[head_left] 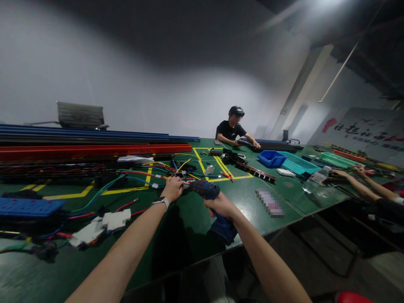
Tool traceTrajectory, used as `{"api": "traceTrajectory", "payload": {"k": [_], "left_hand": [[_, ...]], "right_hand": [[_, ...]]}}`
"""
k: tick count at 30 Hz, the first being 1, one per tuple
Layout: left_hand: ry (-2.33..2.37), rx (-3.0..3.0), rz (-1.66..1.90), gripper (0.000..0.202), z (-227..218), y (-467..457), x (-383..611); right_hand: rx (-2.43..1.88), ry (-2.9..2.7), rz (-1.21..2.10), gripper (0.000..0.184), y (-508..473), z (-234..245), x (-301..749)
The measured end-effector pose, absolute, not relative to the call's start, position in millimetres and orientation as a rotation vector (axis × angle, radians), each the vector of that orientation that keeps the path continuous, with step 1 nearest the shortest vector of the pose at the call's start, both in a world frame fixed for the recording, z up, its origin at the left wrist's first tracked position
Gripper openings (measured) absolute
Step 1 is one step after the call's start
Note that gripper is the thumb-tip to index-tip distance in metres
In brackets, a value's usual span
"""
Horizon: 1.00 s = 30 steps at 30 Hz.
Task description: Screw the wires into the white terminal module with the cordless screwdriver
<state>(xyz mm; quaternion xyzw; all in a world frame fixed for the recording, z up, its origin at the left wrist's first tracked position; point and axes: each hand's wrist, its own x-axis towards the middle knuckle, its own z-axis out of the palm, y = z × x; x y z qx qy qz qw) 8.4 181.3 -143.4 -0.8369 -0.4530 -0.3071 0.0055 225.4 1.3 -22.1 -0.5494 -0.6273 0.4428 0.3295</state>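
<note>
My right hand (221, 206) is wrapped round the grip of a blue cordless screwdriver (211, 202), whose nose points left. My left hand (172, 188), with a watch on the wrist, is closed on a small part at the tool's tip; I cannot make out what that part is. Both hands are above the green worktable (189, 227). Red, blue and green wires (132, 176) lie just beyond my left hand. A white circuit breaker (208, 170) sits farther back.
Long red and blue rails (94, 145) lie at the back left. White breaker parts (101, 225) and a blue strip (28, 207) rest at the left. Blue bin (270, 158) and teal trays (298, 164) stand right. One person sits at the far end; another person's arms (360, 185) reach in from the right.
</note>
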Motion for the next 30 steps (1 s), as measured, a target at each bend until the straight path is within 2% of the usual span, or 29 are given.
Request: {"api": "traceTrajectory", "payload": {"k": [26, 30], "left_hand": [[-1.422, -2.625, -0.960, 0.022, -141.0, 178.7, 7.8], [-1.416, -2.619, -0.971, 0.022, -141.4, 179.0, 7.8]], "right_hand": [[-1.406, -1.586, 1.202, 0.017, 4.1, -24.0, 224.3], [-1.416, -1.614, 1.194, 0.012, 4.1, -23.7, 225.6]]}}
